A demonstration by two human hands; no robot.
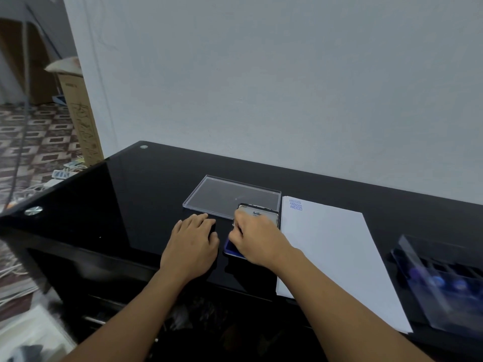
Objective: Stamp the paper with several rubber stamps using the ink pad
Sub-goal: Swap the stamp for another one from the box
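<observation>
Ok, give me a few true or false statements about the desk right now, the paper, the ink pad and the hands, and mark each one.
1. The paper carries blue AMENDED marks near its far left corner. True.
2. The ink pad lies to the right of the paper. False: it lies just left of the paper.
3. The left hand rests on the black desk, left of the ink pad. True.
4. The clear tray lies on top of the paper. False: it lies on the black desk, left of the paper and behind the ink pad.
5. The right hand is at the ink pad. True.
</observation>
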